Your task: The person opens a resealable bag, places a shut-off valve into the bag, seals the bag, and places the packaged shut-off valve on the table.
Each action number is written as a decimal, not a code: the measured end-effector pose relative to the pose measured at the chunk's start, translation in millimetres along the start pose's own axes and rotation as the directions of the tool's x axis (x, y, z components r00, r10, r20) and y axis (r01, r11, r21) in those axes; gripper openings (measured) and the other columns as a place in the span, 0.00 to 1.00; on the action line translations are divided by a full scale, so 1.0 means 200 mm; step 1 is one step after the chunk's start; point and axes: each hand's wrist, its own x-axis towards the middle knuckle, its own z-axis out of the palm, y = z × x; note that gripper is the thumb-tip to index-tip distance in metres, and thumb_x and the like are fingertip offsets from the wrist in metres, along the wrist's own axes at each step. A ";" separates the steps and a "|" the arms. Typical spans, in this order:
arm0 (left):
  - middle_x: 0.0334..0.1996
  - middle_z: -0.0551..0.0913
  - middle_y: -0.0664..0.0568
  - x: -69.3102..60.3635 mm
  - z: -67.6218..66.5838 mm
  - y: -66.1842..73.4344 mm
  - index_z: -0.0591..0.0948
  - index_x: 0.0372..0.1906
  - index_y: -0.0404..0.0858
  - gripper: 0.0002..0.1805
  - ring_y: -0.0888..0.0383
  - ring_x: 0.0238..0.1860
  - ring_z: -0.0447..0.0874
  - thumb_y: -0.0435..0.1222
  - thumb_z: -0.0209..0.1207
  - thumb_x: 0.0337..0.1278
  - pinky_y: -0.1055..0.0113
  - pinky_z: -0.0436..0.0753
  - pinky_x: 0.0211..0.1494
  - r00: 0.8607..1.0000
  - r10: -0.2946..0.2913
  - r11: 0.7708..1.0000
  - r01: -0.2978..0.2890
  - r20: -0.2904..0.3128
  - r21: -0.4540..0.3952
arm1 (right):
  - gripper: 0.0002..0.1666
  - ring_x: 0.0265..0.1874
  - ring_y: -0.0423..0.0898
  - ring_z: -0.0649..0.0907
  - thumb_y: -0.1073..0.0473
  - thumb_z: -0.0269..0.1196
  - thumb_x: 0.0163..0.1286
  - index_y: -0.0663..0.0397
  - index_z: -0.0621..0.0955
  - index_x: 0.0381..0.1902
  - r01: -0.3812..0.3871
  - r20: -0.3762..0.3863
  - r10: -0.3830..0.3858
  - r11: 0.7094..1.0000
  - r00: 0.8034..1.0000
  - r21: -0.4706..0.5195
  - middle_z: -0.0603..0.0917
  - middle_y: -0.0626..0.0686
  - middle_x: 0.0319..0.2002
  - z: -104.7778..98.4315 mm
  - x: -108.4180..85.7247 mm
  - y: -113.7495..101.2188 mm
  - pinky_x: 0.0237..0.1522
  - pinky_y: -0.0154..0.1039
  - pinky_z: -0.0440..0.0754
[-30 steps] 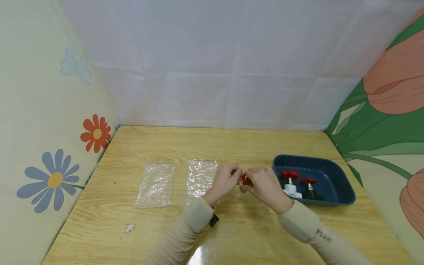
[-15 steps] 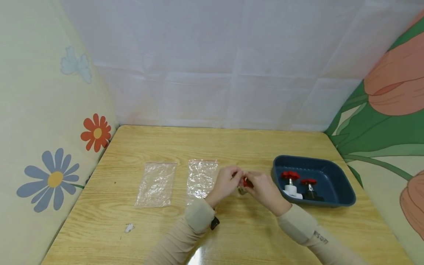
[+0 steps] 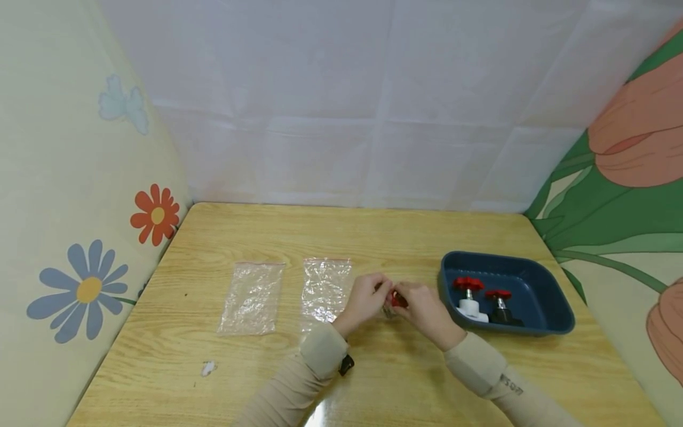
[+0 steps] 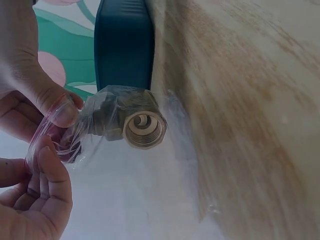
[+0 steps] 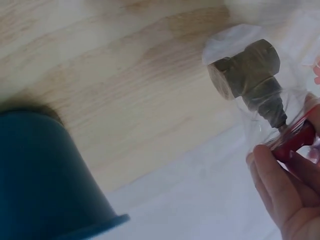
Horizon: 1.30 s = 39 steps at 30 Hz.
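Two crinkled clear zip bags (image 3: pixel 251 299) with thin reddish seal strips lie flat on the wood-grain table (image 3: pixel 347 234), well left of the navy plastic tub (image 3: pixel 533 302). Nearer the tub, on its left, the left hand (image 3: pixel 365 299) pinches the mouth of another transparent bag (image 5: pixel 252 120). Inside its film, left of the tub, is a dull brass valve (image 5: pixel 250 70) with a threaded hexagonal socket and red handle (image 5: pixel 295 142). The right hand (image 3: pixel 427 311) grips the bag's mouth, just left of the tub; dark characters on its beige sleeve (image 3: pixel 477 362) are too blurred to read. Within the tub's left half, a smooth white valve (image 3: pixel 469 307) sits left of a black valve (image 3: pixel 501 312), both topped by lobed red handwheels.
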 end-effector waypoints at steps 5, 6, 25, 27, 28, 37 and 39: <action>0.18 0.78 0.48 0.00 0.01 -0.02 0.79 0.26 0.27 0.09 0.63 0.18 0.74 0.26 0.52 0.58 0.75 0.75 0.20 1.000 -0.021 1.000 0.021 0.003 0.021 | 0.16 0.22 0.42 0.77 0.65 0.74 0.40 0.59 0.78 0.26 0.003 -0.008 -0.003 1.000 1.000 0.008 0.77 0.48 0.21 0.03 -0.01 0.01 0.22 0.36 0.76; 0.18 0.78 0.48 0.00 0.01 -0.03 0.79 0.27 0.27 0.09 0.64 0.18 0.74 0.26 0.52 0.58 0.75 0.75 0.20 1.000 -0.028 0.999 0.028 0.005 0.023 | 0.16 0.22 0.42 0.77 0.65 0.74 0.40 0.60 0.78 0.26 0.003 -0.007 -0.003 1.000 1.000 0.011 0.77 0.48 0.21 0.03 -0.01 0.01 0.22 0.36 0.76; 0.17 0.79 0.49 -0.01 0.00 -0.01 0.80 0.26 0.27 0.09 0.62 0.17 0.74 0.27 0.52 0.58 0.75 0.74 0.18 0.999 -0.034 0.997 0.034 0.006 0.067 | 0.14 0.17 0.42 0.77 0.60 0.72 0.45 0.54 0.75 0.17 0.059 0.127 -0.050 0.996 0.991 -0.068 0.76 0.47 0.18 -0.04 0.00 0.02 0.16 0.31 0.72; 0.17 0.78 0.49 -0.01 0.00 -0.01 0.79 0.26 0.27 0.09 0.61 0.17 0.75 0.27 0.52 0.58 0.75 0.74 0.18 0.999 -0.039 0.997 0.038 0.011 0.059 | 0.15 0.16 0.41 0.75 0.60 0.72 0.46 0.53 0.74 0.15 0.069 0.137 -0.060 0.995 0.989 -0.067 0.75 0.47 0.16 -0.05 0.01 0.02 0.15 0.29 0.70; 0.17 0.78 0.49 -0.01 0.00 -0.01 0.79 0.26 0.26 0.09 0.59 0.17 0.75 0.27 0.52 0.58 0.75 0.74 0.18 0.999 -0.042 0.998 0.041 0.014 0.056 | 0.15 0.15 0.40 0.74 0.60 0.72 0.46 0.53 0.74 0.14 0.072 0.141 -0.062 0.995 0.988 -0.065 0.74 0.46 0.15 -0.05 0.01 0.02 0.15 0.29 0.68; 0.16 0.78 0.47 0.00 0.00 -0.01 0.79 0.26 0.25 0.09 0.53 0.17 0.78 0.25 0.51 0.57 0.75 0.75 0.17 0.999 -0.035 0.998 0.034 0.022 0.043 | 0.18 0.12 0.39 0.70 0.60 0.70 0.48 0.53 0.70 0.12 0.105 0.157 -0.088 0.989 0.984 -0.104 0.70 0.45 0.13 -0.07 0.02 0.02 0.12 0.29 0.64; 0.16 0.78 0.47 0.00 0.00 -0.01 0.79 0.26 0.25 0.09 0.54 0.17 0.78 0.25 0.51 0.58 0.75 0.75 0.18 0.999 -0.038 0.999 0.037 0.025 0.039 | 0.18 0.12 0.39 0.70 0.61 0.70 0.48 0.53 0.71 0.12 0.107 0.158 -0.094 0.991 0.983 -0.082 0.69 0.45 0.13 -0.07 0.02 0.03 0.12 0.29 0.64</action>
